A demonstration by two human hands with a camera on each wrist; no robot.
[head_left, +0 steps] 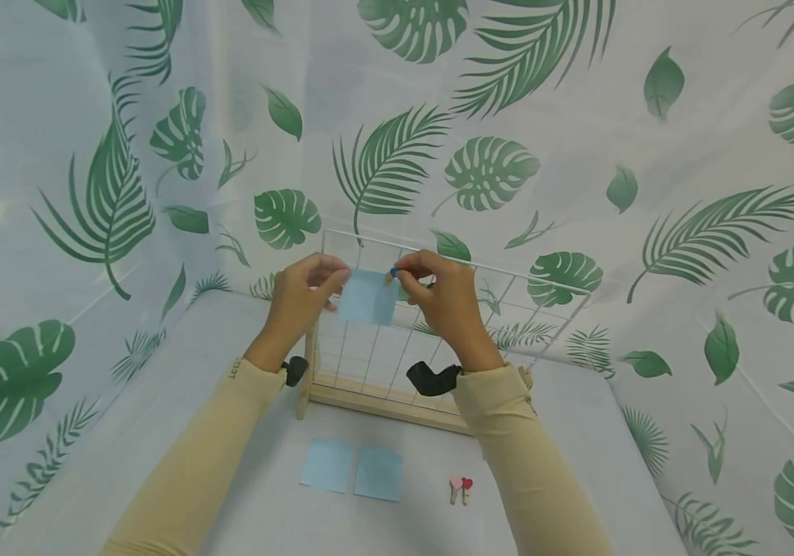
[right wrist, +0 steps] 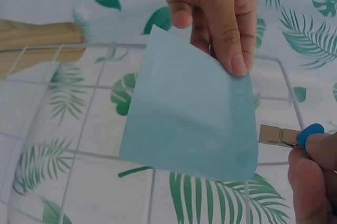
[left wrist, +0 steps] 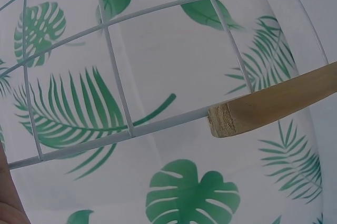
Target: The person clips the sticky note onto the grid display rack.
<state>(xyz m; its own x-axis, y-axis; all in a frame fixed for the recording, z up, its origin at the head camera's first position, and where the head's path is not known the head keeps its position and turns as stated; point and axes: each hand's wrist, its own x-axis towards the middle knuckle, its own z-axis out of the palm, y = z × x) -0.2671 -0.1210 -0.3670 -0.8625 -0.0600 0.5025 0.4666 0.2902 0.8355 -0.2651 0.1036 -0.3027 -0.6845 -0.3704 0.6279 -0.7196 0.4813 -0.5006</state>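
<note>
My left hand [head_left: 303,301] pinches a light blue square of paper [head_left: 368,298] by its edge, thumb in front, as the right wrist view also shows. The paper hangs before the white wire grid [right wrist: 93,105], near its top. My right hand [head_left: 447,300] pinches a small wooden clothespin [right wrist: 280,135] by its end with a blue decoration [right wrist: 310,133]. In the right wrist view the clothespin's tip points at the side edge of the paper. Only a sliver of the left hand [left wrist: 10,200] shows in the left wrist view.
The grid stands on a wooden base [head_left: 390,407] with a wooden upright [left wrist: 274,105] at its side. In front, two more blue paper squares [head_left: 327,465] lie side by side on the white table [head_left: 258,479]. Two clothespins with heart tops [head_left: 460,489] lie right of them. Leaf-printed cloth [head_left: 564,154] hangs behind.
</note>
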